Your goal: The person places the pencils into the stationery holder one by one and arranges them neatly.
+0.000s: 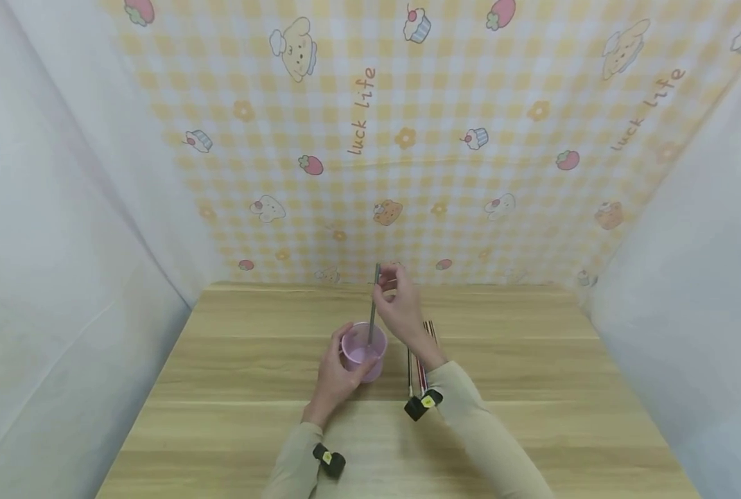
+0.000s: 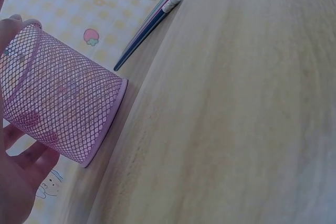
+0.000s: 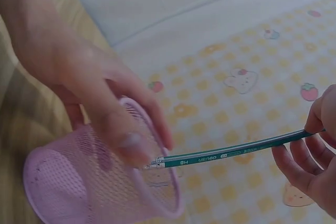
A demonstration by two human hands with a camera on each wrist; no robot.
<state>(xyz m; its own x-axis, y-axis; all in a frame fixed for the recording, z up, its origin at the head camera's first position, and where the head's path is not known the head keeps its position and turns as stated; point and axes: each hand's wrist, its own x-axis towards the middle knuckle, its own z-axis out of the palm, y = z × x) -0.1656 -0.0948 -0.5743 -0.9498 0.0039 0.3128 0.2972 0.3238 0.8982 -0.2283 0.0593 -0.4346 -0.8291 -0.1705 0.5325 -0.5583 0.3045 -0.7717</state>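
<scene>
My left hand [image 1: 335, 374] grips a pink mesh pen cup [image 1: 365, 371] round its side, with the thumb at the front near the rim. The cup stands upright on the wooden table. Above it, my right hand [image 1: 400, 305] pinches green HB pencils [image 1: 373, 312] near their upper end. Two silver-capped ends show side by side in the right wrist view, right at the cup's mouth. In that view the pencils [image 3: 220, 154] run from the rim to the fingertips of the right hand [image 3: 315, 156].
Several thin dark and reddish sticks [image 1: 410, 367] with pale ends lie on the table [image 1: 251, 388] right of the cup, partly under my right forearm. A yellow checked cloth [image 1: 445, 104] hangs behind the table, and white sheets [image 1: 52, 242] stand at both sides.
</scene>
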